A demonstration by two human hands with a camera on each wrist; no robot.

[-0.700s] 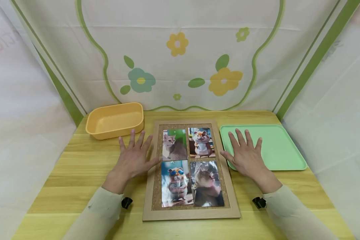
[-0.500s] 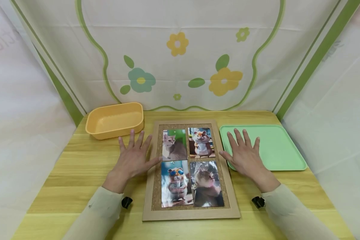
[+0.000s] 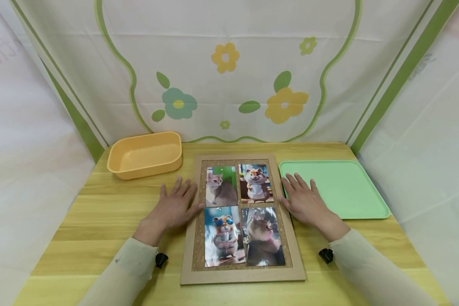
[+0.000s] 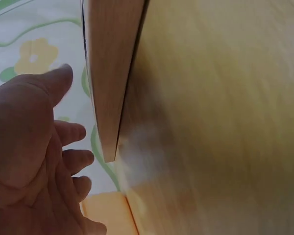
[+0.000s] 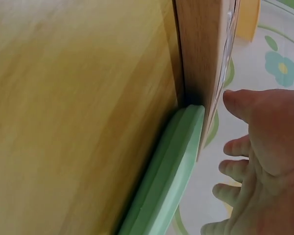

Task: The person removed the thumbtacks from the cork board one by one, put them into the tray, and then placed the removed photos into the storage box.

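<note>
A cork board with a wooden frame (image 3: 242, 277) lies between my hands. Pinned on it are several photos: a cat by a green background (image 3: 223, 189), a hamster in an apron (image 3: 257, 189), a hamster in blue sunglasses (image 3: 225, 240) and a cat with a raised head (image 3: 263, 238). My left hand (image 3: 172, 208) hovers by the frame's left side, its thumb over the edge. Opposite it, my right hand (image 3: 303, 204) hangs over the right edge and the green tray's corner. Both wrist views show loosely bent fingers holding nothing, apart from the board.
A yellow plastic basin (image 3: 145, 166) stands at the back left of the wooden table (image 3: 84, 221). The flat green tray (image 3: 344, 187) lies at the right, close against the board. White flowered cloth (image 3: 229, 93) walls off the back and sides.
Both hands' fingers have bent and drawn closer together from a wide spread. The right hand has shifted slightly left, toward the board. The board, photos, basin and tray stay in place.
</note>
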